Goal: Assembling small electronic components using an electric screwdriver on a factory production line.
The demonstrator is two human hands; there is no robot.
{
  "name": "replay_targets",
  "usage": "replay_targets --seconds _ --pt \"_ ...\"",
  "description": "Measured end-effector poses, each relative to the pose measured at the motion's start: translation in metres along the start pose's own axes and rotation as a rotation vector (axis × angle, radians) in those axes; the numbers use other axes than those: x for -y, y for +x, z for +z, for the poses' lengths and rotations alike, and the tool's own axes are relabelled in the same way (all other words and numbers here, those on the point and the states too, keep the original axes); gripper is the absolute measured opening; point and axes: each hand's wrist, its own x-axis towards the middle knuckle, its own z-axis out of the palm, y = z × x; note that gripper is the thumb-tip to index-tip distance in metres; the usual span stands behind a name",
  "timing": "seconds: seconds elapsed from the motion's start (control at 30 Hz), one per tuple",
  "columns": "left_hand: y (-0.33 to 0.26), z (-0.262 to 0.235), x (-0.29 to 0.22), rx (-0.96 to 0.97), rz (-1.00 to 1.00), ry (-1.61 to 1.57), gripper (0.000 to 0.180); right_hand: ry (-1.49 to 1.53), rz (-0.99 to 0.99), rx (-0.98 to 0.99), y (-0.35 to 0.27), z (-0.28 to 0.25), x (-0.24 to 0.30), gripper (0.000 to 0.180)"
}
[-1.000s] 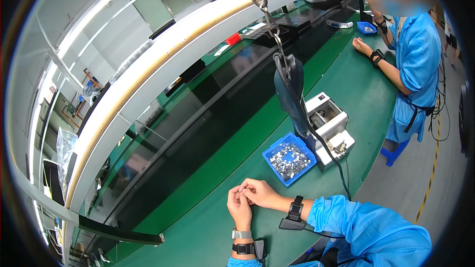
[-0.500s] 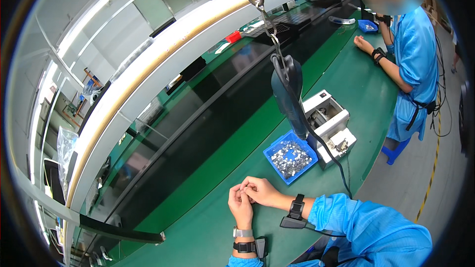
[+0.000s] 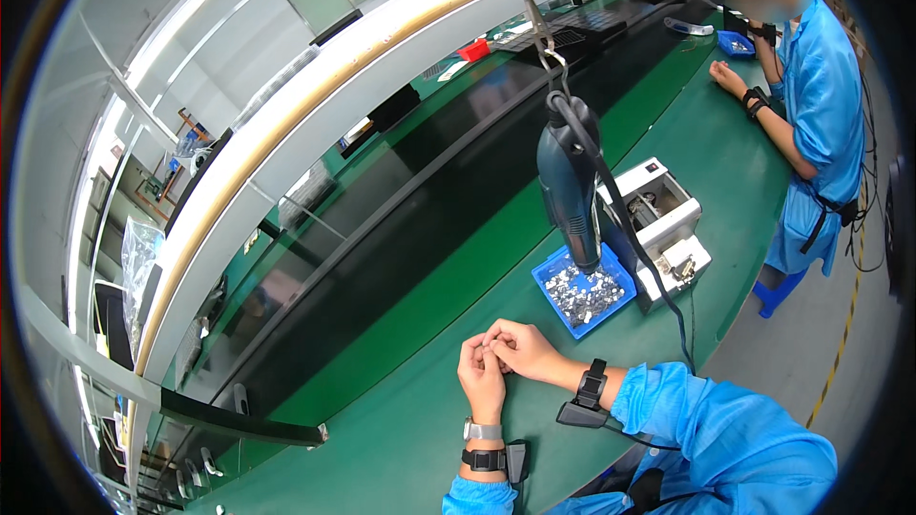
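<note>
left hand (image 3: 484, 381) and right hand (image 3: 528, 351) meeting at bunched fingertips, whether pinching anything I can't tell, hanging driver (image 3: 567, 181) hiding part of the blue tray (image 3: 609, 316)

A blue sleeve (image 3: 730, 429) spans the lower right. Black wrist straps (image 3: 592, 384) bear dark boxes (image 3: 518, 462), one below a silvery band (image 3: 485, 430).

Holds left hand (image 3: 482, 374) and right hand (image 3: 528, 348) together, with fingers (image 3: 470, 351) bent inward and meeting at the tips. Stretches left forearm (image 3: 485, 477) up from the lower edge, keeping left wrist (image 3: 489, 411) straight. Slants right forearm (image 3: 658, 402), sleeved in blue, in from the lower right, back of the hand facing up.
</note>
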Motion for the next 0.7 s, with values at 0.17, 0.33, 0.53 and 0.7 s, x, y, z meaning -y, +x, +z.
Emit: replay_targets --seconds 0.17,0.33,0.53,0.7 --pt "0.0003 -0.0008 0.0011 0.008 0.010 0.000 0.014 0.011 0.016 0.006 -0.0006 0.0004 0.0041 0.007" --pt "0.0006 -0.0008 0.0031 -0.006 0.013 -0.017 0.014 0.032 0.026 0.002 -0.0003 0.0016 0.0031 0.007" --pt "0.0008 -0.0016 0.0011 0.002 0.013 0.015 0.015 0.007 0.019 0.013 0.0013 -0.0010 -0.0025 0.007" --pt "0.0008 -0.0024 0.0024 0.009 0.009 0.003 0.016 0.010 0.031 0.002 0.0002 0.0006 0.0041 0.007"
